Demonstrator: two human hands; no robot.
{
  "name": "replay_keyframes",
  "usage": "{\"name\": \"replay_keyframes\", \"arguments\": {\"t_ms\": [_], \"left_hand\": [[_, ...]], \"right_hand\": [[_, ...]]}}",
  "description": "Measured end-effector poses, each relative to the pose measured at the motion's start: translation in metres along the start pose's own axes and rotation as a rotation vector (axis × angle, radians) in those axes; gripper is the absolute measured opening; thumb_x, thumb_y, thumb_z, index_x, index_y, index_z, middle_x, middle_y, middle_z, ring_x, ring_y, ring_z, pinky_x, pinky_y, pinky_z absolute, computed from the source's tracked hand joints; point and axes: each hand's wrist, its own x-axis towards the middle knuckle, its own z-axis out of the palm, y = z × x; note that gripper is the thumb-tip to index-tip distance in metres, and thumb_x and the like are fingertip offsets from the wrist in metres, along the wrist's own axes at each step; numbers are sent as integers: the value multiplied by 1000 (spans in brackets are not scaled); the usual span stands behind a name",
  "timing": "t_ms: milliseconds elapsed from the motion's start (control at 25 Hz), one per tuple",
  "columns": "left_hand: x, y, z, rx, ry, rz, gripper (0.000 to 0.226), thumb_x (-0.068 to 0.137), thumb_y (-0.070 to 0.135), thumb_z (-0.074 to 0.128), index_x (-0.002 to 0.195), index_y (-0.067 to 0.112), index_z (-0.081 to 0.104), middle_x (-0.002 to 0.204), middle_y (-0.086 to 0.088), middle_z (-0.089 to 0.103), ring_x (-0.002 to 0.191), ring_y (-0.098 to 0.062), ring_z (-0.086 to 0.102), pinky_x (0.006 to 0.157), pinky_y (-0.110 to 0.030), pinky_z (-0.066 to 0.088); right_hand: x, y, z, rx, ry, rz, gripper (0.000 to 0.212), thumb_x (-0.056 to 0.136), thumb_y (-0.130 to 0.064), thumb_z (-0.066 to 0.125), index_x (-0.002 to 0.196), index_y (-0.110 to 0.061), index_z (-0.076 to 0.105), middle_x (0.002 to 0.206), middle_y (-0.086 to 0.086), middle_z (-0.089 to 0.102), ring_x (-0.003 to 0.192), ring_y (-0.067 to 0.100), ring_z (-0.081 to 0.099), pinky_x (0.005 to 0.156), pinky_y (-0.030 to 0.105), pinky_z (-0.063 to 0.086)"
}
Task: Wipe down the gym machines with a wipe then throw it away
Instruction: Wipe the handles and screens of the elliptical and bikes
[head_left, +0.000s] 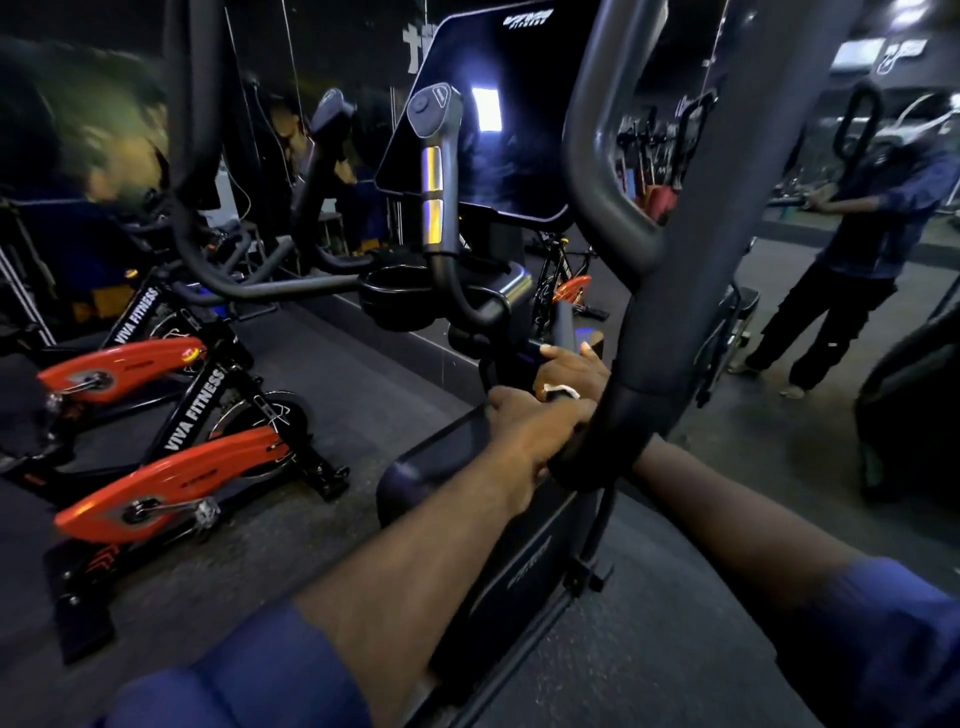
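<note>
A dark elliptical machine (493, 545) fills the middle, with a black console screen (498, 119) above. Its thick moving handle post (670, 291) crosses in front of my right forearm. My right hand (571, 366) comes out from behind that post and curls round a thin dark upright bar (564, 325), pressing a white wipe (562, 391) against it. Only a small fold of the wipe shows under the fingers. Just below, my left hand (530, 428) grips a dark part of the machine at the foot of the thick post.
Two orange and black spin bikes (171, 467) stand close on the left on the dark rubber floor. A mirror wall lies beyond the machine. A person in dark clothes (852, 249) stands at the right. A black machine shroud (914, 405) sits at the right edge.
</note>
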Motion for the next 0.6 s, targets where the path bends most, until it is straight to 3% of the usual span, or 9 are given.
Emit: {"name": "replay_keyframes", "arguments": {"t_ms": [40, 80, 160, 200, 240, 320, 400, 480, 600], "left_hand": [[-2, -5, -3, -18, 95, 72, 79, 55, 52, 81, 115, 12, 49, 120, -16, 62, 109, -34, 67, 93, -51, 61], [-4, -9, -7, -79, 129, 147, 72, 57, 52, 78, 113, 12, 58, 117, -16, 65, 109, -35, 67, 92, -52, 61], [-25, -3, -14, -242, 64, 223, 31, 83, 40, 73, 97, 13, 67, 91, -5, 70, 83, -18, 71, 70, -31, 61], [-35, 3, -15, -271, 20, 224, 27, 93, 39, 68, 92, 12, 69, 82, -2, 67, 70, -10, 67, 64, -25, 57], [-41, 7, -16, -228, -5, 238, 37, 96, 48, 63, 90, 13, 72, 81, -2, 68, 67, -7, 66, 69, -27, 58], [-48, 10, -17, -104, 48, 290, 60, 84, 77, 54, 80, 23, 79, 86, 4, 75, 81, -11, 70, 92, -45, 58], [-59, 14, -23, -90, 124, 329, 69, 78, 89, 44, 76, 30, 79, 95, 5, 75, 93, -15, 68, 98, -50, 53], [-70, 23, -32, -144, 103, 339, 75, 91, 85, 38, 84, 22, 78, 99, -1, 75, 92, -15, 69, 86, -35, 53], [-80, 36, -31, -192, -69, 338, 75, 105, 69, 27, 95, 9, 72, 85, -3, 75, 65, -1, 70, 56, -15, 52]], "right_hand": [[-31, -53, -3, -2, 25, 21, 46, 100, -19, 64, 145, -12, 57, 142, -6, 56, 129, 14, 55, 110, 32, 41], [-54, -114, -6, -8, 55, 35, 40, 99, -15, 68, 137, -6, 61, 139, 5, 62, 127, 23, 58, 110, 36, 44], [-90, -147, 4, 101, 223, -140, 32, 89, -28, 82, 115, -13, 69, 121, 1, 69, 118, 20, 64, 103, 45, 51], [-101, -157, 4, 152, 237, -115, 33, 85, -28, 86, 110, -15, 69, 113, -2, 71, 113, 17, 67, 98, 46, 54], [-110, -162, 5, 253, 221, -75, 34, 83, -24, 88, 110, -13, 70, 109, -1, 73, 108, 18, 69, 96, 46, 56], [-125, -184, 4, 526, 270, 30, 33, 83, -14, 87, 111, -6, 71, 104, 9, 76, 104, 26, 73, 93, 52, 59], [-133, -210, -4, 759, 356, 91, 27, 85, -11, 84, 106, 1, 70, 97, 17, 76, 95, 28, 73, 86, 46, 63], [-132, -236, -19, 901, 443, 151, 20, 92, -15, 79, 103, 0, 71, 92, 12, 77, 88, 25, 75, 75, 34, 63], [-122, -254, -39, 962, 549, 154, 27, 95, -28, 76, 109, -6, 74, 97, 13, 80, 92, 28, 78, 77, 42, 65]]}}
